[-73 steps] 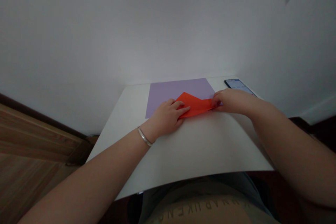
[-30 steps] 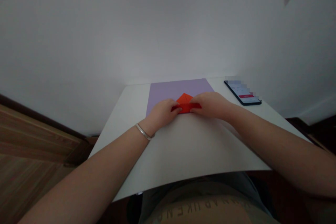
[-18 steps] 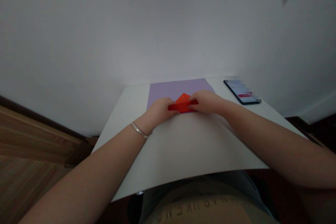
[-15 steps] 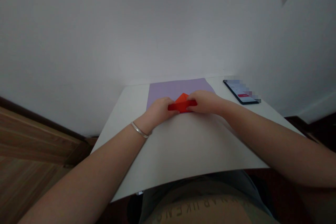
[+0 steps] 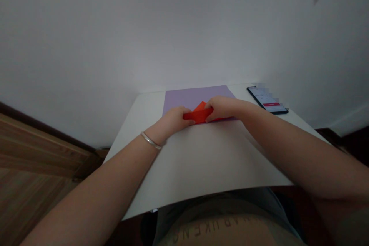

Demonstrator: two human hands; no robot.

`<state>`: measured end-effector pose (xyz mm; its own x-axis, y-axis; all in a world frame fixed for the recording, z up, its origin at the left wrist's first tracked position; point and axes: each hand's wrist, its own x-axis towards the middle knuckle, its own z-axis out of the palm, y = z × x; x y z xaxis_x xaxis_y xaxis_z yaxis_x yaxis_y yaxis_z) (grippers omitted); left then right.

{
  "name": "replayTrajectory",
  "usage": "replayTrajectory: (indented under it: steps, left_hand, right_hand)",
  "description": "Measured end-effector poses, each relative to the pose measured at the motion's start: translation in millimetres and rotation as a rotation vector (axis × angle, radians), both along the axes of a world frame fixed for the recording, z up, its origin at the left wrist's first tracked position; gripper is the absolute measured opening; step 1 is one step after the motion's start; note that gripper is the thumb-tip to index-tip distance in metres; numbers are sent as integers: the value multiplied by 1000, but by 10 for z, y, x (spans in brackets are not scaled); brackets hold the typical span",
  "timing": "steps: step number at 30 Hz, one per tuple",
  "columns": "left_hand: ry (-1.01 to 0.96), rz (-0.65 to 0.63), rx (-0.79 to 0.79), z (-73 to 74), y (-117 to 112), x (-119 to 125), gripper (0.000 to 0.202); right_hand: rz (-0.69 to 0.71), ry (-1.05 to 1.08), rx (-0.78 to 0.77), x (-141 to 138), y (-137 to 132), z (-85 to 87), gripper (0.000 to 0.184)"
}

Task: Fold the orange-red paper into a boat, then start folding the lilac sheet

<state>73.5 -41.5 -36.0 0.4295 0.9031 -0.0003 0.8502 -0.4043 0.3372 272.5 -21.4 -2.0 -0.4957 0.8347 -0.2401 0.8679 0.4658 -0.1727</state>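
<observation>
The white counter (image 5: pixel 201 153) stands by a pale wall (image 5: pixel 184 27). On it is a folded piece of orange-red paper (image 5: pixel 198 115), sitting near the front edge of a flat purple sheet (image 5: pixel 196 95). A pointed tip of the paper sticks up behind a long folded band. The left hand (image 5: pixel 173 120) is at the left end of the band, and its fingers (image 5: pixel 186 113) are closed on the paper. The right hand (image 5: pixel 223 108) is at the other end, and its fingers (image 5: pixel 210 108) curl down on top and hold it too. The hands are close, with just a bit of paper between them. Pressing slowly and evenly with both hands should keep the edges lined up and the fold straight. A silver bangle (image 5: pixel 150 140) sits on the left wrist, and a phone (image 5: pixel 266 100) lies on the counter, well off to the right.
</observation>
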Motion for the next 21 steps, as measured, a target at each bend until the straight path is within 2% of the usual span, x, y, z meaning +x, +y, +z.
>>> replayTrajectory:
  steps: [7, 11, 21]
  left_hand:
    - [27, 33, -10, 45, -29, 0, 22]
    - [52, 73, -19, 74, -28, -23, 24]
    - [142, 84, -81, 119, 11, -124, 27]
  right_hand:
    - [41, 59, -66, 40, 95, -32, 29]
    - [-2, 24, -114, 54, 152, -79, 31]
    - [-11, 1, -115, 57, 147, -65, 36]
